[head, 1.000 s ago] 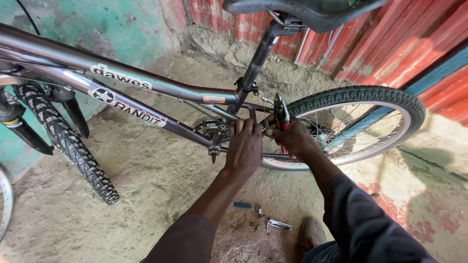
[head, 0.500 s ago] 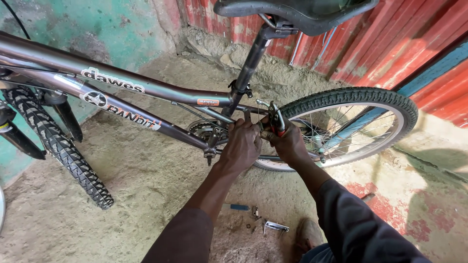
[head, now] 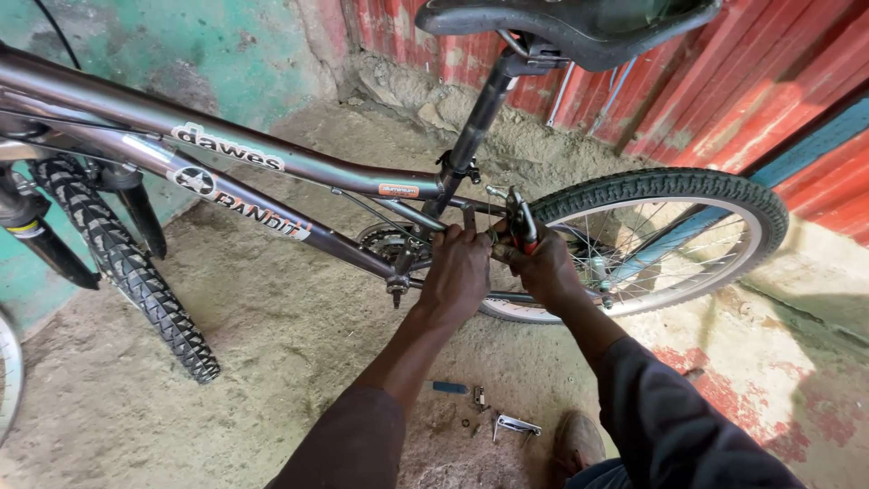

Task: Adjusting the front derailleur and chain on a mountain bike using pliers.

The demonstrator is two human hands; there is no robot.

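The head view looks down on a sandy floor (head: 272,362) that carries everything here. A dark grey bicycle (head: 299,167) stands across it, from the left edge to the right side. Its back wheel (head: 724,195) with a black tyre sits near the red metal wall (head: 724,81) at the right edge. A knobby front tyre (head: 136,272) leans down by the green wall (head: 181,54) at the left edge. The black saddle (head: 579,23) is at the top, close to the camera.

The person's left hand (head: 457,272) is closed around a part of the frame just in front of the back wheel, near the chain rings (head: 389,244). The right hand (head: 543,267) is right beside it, closed on a small tool with red handles (head: 523,226). The two hands almost touch.

On the floor near the bottom edge, under the arms, lie a small blue thing (head: 450,388) and a shiny metal tool (head: 516,424). A shoe tip (head: 577,439) shows just beside them.
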